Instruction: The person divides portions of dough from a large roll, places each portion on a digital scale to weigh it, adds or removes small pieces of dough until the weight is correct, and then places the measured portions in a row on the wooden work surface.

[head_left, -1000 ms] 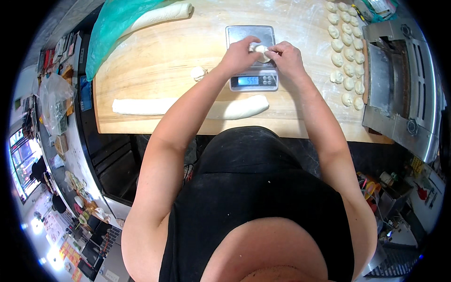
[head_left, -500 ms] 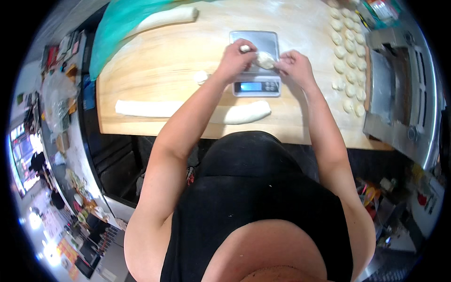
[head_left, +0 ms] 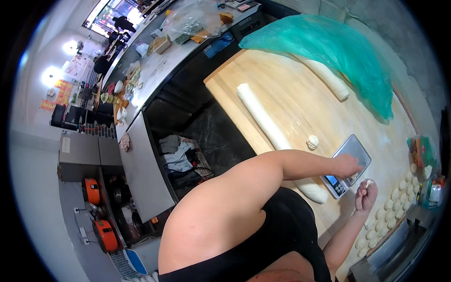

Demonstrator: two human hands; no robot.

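Observation:
My left hand (head_left: 346, 165) is over the steel pan (head_left: 356, 146) of a small digital kitchen scale. Its fingers are closed around a pale piece of dough (head_left: 353, 178) that is mostly hidden under the hand. Beside the pan, to the right, my right hand (head_left: 365, 198) is raised with its fingers curled on a small piece of dough (head_left: 369, 182). A lone dough lump (head_left: 313, 142) lies left of the scale. One long dough roll (head_left: 265, 120) passes under my left forearm, and a cut length of dough (head_left: 312, 191) shows below it.
Green plastic sheeting (head_left: 324, 47) partly covers another dough roll (head_left: 326, 79) on the wooden table (head_left: 230, 77). Rows of small dough pieces (head_left: 391, 204) sit at the right, next to a metal appliance (head_left: 399, 249). A cluttered counter (head_left: 155, 61) stands at the left.
The view has swung left, so the table now appears turned at the right. My right hand has come off the dough on the scale, holding a small piece; my left stays over the pan.

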